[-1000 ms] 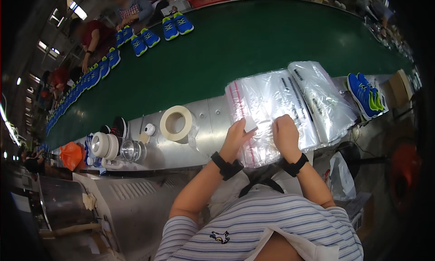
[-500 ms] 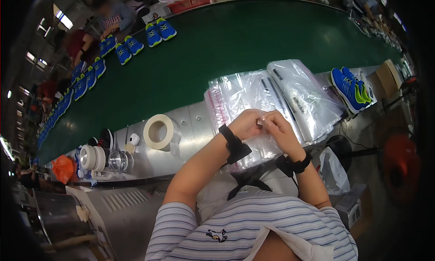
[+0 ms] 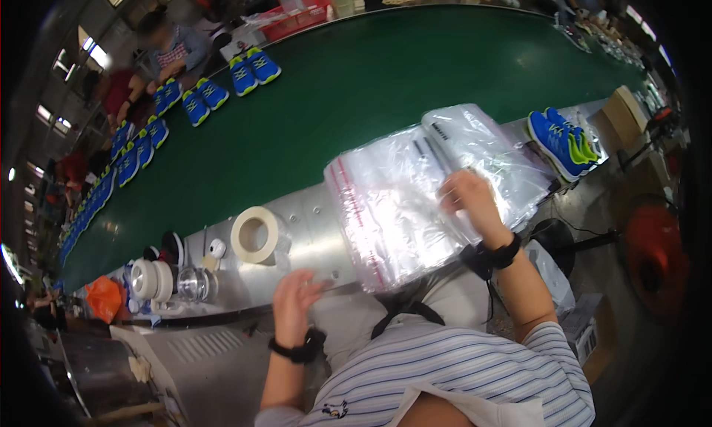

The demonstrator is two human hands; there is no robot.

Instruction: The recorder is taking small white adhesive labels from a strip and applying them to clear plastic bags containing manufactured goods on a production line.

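Several flat bags (image 3: 397, 204) below half-curled right hand (image 3: 475, 199), hold unclear; left hand (image 3: 292, 305) half-spread, empty

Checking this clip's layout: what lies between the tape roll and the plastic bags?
In the head view, a stretch of metal ledge with small studs lies between the tape roll and the plastic bags.

Metal ledge (image 3: 308, 223) w/ plastic bags (image 3: 393, 212), tape roll (image 3: 274, 234) & clear btl (image 3: 193, 285); grn surface (image 3: 334, 93) w/ blue shoe prs (image 3: 243, 75).
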